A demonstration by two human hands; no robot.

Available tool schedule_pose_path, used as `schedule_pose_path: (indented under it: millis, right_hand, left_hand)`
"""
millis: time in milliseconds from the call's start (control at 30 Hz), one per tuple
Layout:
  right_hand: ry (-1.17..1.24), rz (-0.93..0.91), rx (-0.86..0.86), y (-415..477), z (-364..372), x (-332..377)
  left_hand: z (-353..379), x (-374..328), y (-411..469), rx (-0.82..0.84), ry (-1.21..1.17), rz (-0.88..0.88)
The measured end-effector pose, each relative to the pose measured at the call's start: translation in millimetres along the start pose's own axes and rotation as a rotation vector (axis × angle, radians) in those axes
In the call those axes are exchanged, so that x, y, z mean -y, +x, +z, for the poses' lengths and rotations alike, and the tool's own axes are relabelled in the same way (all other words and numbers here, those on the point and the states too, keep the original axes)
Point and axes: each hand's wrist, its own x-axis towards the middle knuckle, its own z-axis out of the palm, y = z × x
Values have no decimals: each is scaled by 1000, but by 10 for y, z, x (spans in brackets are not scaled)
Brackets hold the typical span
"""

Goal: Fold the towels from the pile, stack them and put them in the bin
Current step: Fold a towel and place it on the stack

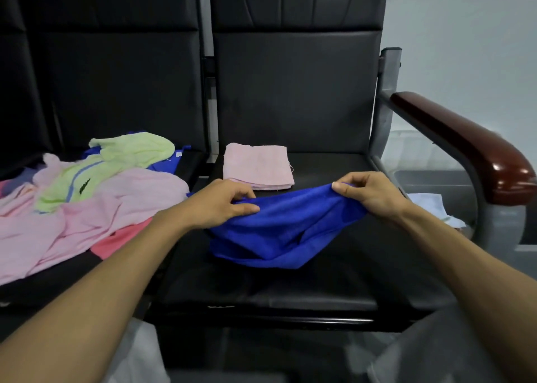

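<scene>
A blue towel (286,231) hangs slack between my two hands above the right black seat (334,281). My left hand (223,202) pinches its upper left edge between thumb and fingers. My right hand (369,192) pinches its upper right corner. A folded pink towel (257,167) lies flat on the same seat, just behind the blue one. The pile of unfolded towels (87,190), pink, pale green, blue and coral, covers the left seat. A translucent bin (421,161) stands to the right, beyond the armrest.
A dark red wooden armrest (465,147) on a grey metal frame borders the right seat. The black seat backs rise behind. White cloth or paper (433,208) lies in the bin area. White plastic shows at the bottom of the view.
</scene>
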Motion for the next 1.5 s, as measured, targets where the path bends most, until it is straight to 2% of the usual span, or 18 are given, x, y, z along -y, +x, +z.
schedule_pose_path:
  millis: [67, 133, 367, 533, 700, 867, 1033, 1200, 1300, 1367, 1500]
  right_hand:
    - [-60, 16, -126, 38, -47, -59]
    - [-133, 43, -182, 62, -96, -118]
    - [-322, 166, -158, 78, -160, -207]
    - [-612, 212, -67, 54, -178, -244]
    - [-433, 175, -174, 59, -206, -290]
    - [-354, 115, -313, 273, -120, -177]
    - [-88, -5, -473, 671, -173, 458]
    - [135, -191, -556, 824, -299, 1183]
    - [214, -240, -518, 739, -392, 1399]
    - [170, -238, -450, 638, -447, 1386]
    - [17, -219, -241, 306, -564, 1220]
  left_hand:
    - [-63, 87, -32, 7, 72, -47]
    - [-110, 147, -79, -1, 30, -84]
    - [-156, 261, -142, -105, -226, -193]
    - [-152, 308, -158, -154, -348, -315]
    - [-75, 417, -148, -202, -290, -421]
    - [-86, 339, 33, -404, -566, -502]
    - [-598, 205, 386, -710, -544, -378]
    - [-1259, -150, 510, -933, -334, -218]
    - [-1451, -267, 438, -961, -340, -149]
    - [-1472, -275, 328, -937, -357, -123]
    - [-1352, -289, -2, -765, -443, -96]
